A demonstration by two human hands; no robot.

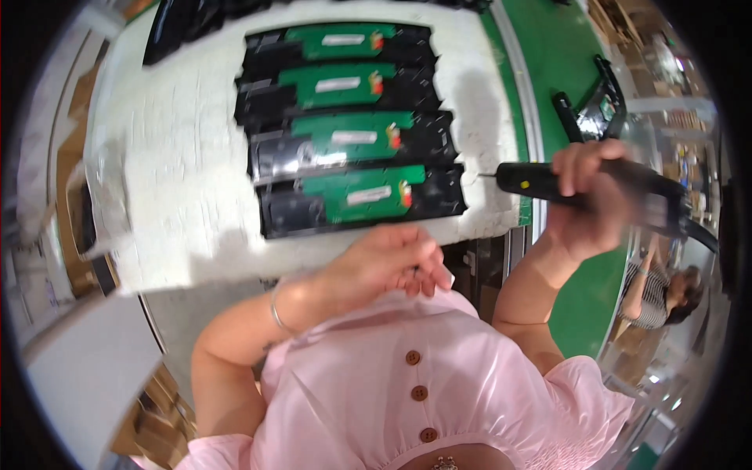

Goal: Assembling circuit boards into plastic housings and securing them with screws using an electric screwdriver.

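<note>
My right hand (pixel 591 196), slightly blurred, is wrapped round a black electric screwdriver (pixel 533 180). Its thin bit points left, just off the right end of the nearest black panel (pixel 290 213). Near the table's front edge, before my chest, is my left hand (pixel 395 262) with its fingers curled in. A small dark thing seems to show between those fingers, too small to name. Several such panels lie in a column on the table, each bearing a green circuit board (pixel 341 205) with a white label and a small red and yellow part.
White sheeting covers the worktable (pixel 180 157). More black parts (pixel 204 27) lie along its far edge. On the right, past a metal rail (pixel 531 117), a green conveyor surface (pixel 576 329) carries a black frame-like part (pixel 599 110). Another person (pixel 658 294) in a striped top is beyond it.
</note>
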